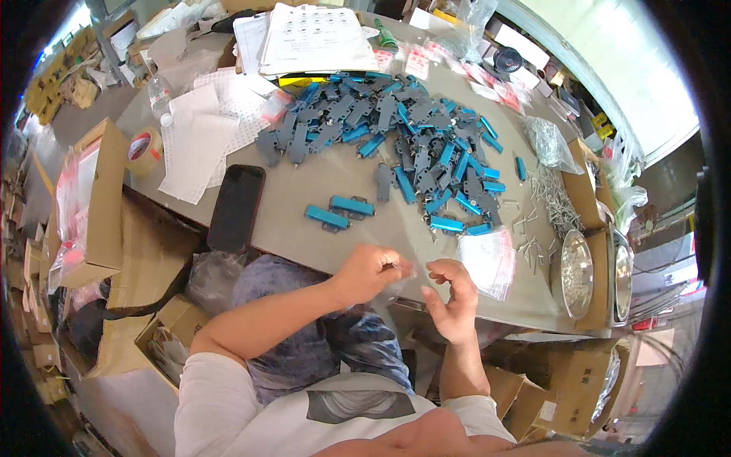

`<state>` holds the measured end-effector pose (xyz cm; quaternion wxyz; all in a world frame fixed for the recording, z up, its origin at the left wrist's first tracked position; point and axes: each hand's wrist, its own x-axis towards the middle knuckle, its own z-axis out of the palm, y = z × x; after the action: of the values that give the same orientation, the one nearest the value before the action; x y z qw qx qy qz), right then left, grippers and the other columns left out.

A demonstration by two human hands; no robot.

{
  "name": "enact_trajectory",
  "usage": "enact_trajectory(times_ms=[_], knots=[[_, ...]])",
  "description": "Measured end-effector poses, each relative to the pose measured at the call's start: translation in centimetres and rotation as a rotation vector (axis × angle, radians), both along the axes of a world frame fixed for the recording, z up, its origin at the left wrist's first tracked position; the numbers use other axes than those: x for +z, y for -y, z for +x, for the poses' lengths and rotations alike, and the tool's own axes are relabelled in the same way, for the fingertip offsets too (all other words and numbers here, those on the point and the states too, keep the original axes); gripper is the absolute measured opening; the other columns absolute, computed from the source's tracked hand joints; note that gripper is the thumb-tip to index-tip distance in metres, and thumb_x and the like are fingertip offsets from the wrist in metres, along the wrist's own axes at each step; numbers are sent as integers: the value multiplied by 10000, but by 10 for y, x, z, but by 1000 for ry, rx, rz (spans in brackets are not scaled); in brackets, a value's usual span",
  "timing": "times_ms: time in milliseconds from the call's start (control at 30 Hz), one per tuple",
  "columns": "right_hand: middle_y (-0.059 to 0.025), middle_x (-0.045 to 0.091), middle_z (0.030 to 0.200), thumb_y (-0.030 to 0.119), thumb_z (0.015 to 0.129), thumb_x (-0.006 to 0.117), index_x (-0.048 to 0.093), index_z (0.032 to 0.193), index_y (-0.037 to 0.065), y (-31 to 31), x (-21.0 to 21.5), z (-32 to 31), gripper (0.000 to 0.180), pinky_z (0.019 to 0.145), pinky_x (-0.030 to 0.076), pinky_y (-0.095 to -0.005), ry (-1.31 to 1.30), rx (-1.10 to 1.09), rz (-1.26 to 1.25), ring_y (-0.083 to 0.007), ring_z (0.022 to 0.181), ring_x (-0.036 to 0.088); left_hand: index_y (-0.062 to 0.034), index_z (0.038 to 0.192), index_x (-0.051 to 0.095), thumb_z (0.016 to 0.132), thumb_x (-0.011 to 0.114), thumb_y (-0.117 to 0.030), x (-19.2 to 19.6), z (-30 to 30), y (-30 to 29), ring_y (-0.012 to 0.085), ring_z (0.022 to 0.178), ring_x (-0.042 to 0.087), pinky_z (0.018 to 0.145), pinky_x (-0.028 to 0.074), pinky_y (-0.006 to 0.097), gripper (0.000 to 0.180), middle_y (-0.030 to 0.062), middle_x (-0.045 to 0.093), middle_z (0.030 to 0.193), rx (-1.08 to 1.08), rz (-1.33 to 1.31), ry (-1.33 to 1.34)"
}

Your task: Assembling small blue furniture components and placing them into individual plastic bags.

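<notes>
Just beyond the table's near edge, my left hand (371, 272) is closed, thumb and fingertips pinching what looks like a small clear plastic bag (399, 283). Facing it, my right hand (454, 299) holds nothing I can see; its thumb and curled forefinger are apart. Two blue-and-grey latch-like plastic pieces (352, 205) lie side by side on the table beyond my left hand. Farther back spreads a big heap of the same pieces (358, 114). To the right of my right hand is a fanned stack of small clear bags with red edges (487, 263).
A dark phone (237, 207) lies at the table's left edge, near a tape roll (145, 151) and a cardboard box (103, 206). Loose screws (556, 199) and a metal bowl (576, 274) are on the right. Papers (316, 38) lie at the back; open cartons (563, 381) stand below.
</notes>
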<state>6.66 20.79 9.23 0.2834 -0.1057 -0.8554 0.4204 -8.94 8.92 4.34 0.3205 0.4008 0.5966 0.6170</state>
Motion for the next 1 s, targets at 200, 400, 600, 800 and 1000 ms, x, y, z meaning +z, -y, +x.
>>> enact_trajectory(times_ms=[200, 400, 600, 800, 1000], knots=[[-148, 648, 980, 51, 737, 733, 636, 1014, 34, 5, 16, -7, 293, 766, 494, -417, 199, 88, 112, -349, 904, 610, 8, 821, 634, 790, 724, -213, 11, 2, 3, 175, 612, 590, 570, 465, 313, 241, 145, 642, 737, -35, -112, -130], [-157, 653, 970, 71, 734, 734, 652, 991, 31, 8, 24, -3, 273, 769, 495, -412, 336, 77, 139, -363, 909, 609, -23, 888, 632, 770, 753, -190, 4, 14, 6, 246, 664, 665, 607, 512, 321, 237, 137, 666, 759, 71, 45, -335], [-185, 640, 1054, 134, 726, 747, 663, 1011, 44, -9, 24, 3, 311, 782, 493, -410, 361, 343, 238, -363, 934, 604, -47, 1043, 599, 751, 746, -202, 6, 14, 7, 298, 827, 664, 742, 520, 378, 362, 153, 665, 891, -106, -32, -577], [-186, 621, 1087, 165, 732, 750, 668, 1001, 52, -1, 35, -2, 303, 785, 484, -402, 513, 436, 3, -368, 949, 589, -30, 1209, 506, 666, 792, -206, -8, 16, 1, 352, 917, 629, 783, 516, 410, 639, 184, 629, 1032, -178, 17, -522], [-128, 652, 950, 70, 763, 721, 670, 995, 29, -19, 39, -32, 241, 705, 505, -341, 405, 690, 119, -276, 828, 630, -37, 1226, 499, 681, 774, -161, 0, 8, 2, 287, 915, 640, 767, 517, 370, 622, 162, 650, 993, -268, 92, -152]])
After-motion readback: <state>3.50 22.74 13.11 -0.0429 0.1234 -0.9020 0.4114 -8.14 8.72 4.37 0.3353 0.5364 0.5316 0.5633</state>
